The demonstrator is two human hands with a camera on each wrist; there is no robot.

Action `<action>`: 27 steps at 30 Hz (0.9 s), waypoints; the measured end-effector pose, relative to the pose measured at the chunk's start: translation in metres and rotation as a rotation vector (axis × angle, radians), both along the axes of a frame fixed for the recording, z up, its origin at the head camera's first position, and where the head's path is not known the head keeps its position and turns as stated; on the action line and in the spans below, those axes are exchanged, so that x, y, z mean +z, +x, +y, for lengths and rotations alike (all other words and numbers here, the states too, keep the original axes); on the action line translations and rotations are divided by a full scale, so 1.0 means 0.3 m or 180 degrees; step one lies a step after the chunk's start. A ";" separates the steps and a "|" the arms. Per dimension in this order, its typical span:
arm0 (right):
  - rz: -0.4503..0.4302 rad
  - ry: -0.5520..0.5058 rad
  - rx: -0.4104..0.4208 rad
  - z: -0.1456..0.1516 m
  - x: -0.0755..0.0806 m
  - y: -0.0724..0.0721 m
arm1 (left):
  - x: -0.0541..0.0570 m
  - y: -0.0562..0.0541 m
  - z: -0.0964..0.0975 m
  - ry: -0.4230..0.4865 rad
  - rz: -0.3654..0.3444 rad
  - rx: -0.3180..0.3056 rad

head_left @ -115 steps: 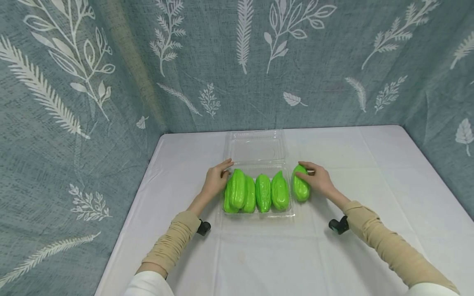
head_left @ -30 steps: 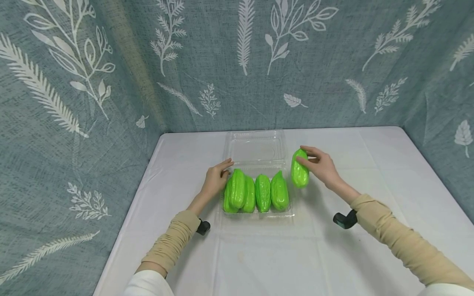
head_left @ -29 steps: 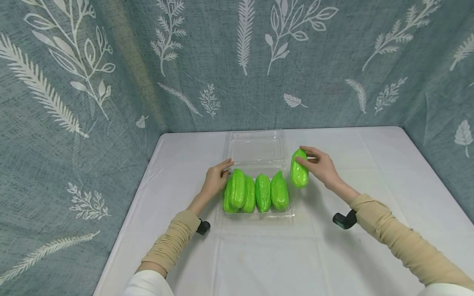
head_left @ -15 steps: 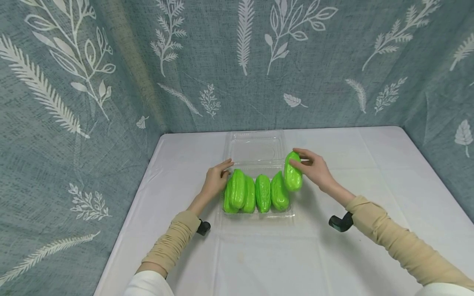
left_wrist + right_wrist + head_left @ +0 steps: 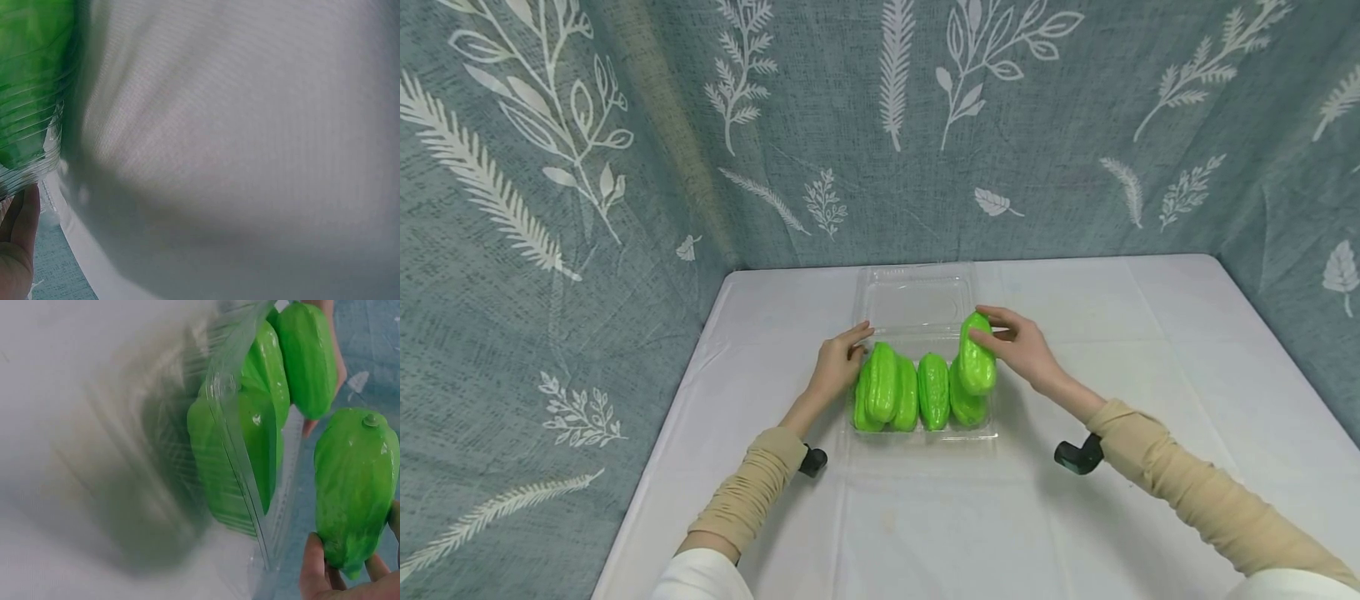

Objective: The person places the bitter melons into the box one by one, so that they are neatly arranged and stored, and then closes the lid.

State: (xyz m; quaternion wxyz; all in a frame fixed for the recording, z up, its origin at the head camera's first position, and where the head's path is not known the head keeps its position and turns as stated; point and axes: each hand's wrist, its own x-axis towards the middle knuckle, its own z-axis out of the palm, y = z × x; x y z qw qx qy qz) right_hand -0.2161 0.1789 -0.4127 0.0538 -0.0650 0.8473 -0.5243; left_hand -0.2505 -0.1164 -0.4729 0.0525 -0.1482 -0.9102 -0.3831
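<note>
My right hand (image 5: 1022, 350) grips a green, ridged, papaya-like fruit (image 5: 356, 487) between thumb and fingers. That fruit hangs tilted above the right end of a clear plastic container (image 5: 996, 433), partly covering the rightmost fruit (image 5: 967, 408) inside. Several more green fruits of the same kind sit in the container; one of them (image 5: 882, 383) lies on top of others at the left. Against the container's left side, my left hand (image 5: 835, 367) rests with its fingers extended along the back left corner. In the left wrist view, its fingers (image 5: 26, 219) touch the container wall.
The container's clear lid (image 5: 917, 296) lies folded back toward the far edge of the white-covered table (image 5: 925, 517). A blue-grey curtain (image 5: 850, 125) with white leaf prints stands behind and at both sides. Black wrist cameras (image 5: 1078, 457) sit under both forearms.
My right hand has lifted the fruit off the table beside the container, then carried it left until it is over the container's right end. The left hand has stayed in place.
</note>
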 end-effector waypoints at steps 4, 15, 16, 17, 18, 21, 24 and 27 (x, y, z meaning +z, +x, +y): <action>-0.0009 -0.0034 0.0028 -0.010 -0.005 0.006 | 0.001 -0.001 0.000 0.0025 0.0004 -0.0003; -0.0030 -0.0150 0.0081 -0.046 -0.038 0.016 | 0.002 -0.004 0.000 0.0037 -0.0041 -0.0006; -0.0021 -0.0150 0.0084 -0.052 -0.039 0.019 | 0.001 -0.004 0.000 0.0039 -0.0032 -0.0008; -0.0016 -0.0154 0.0083 -0.057 -0.040 0.021 | 0.001 -0.003 0.000 0.0039 -0.0022 -0.0006; -0.0011 -0.0159 0.0085 -0.062 -0.041 0.023 | 0.001 -0.003 0.000 0.0042 -0.0014 -0.0006; 0.0016 -0.0153 0.0088 -0.076 -0.047 0.028 | 0.001 -0.002 0.000 0.0048 -0.0006 0.0004; 0.0044 -0.0125 0.0106 -0.087 -0.054 0.033 | 0.002 -0.001 0.001 0.0050 0.0004 -0.0006; 0.0063 -0.0104 0.0121 -0.095 -0.061 0.036 | 0.001 0.001 0.000 0.0082 0.0024 -0.0024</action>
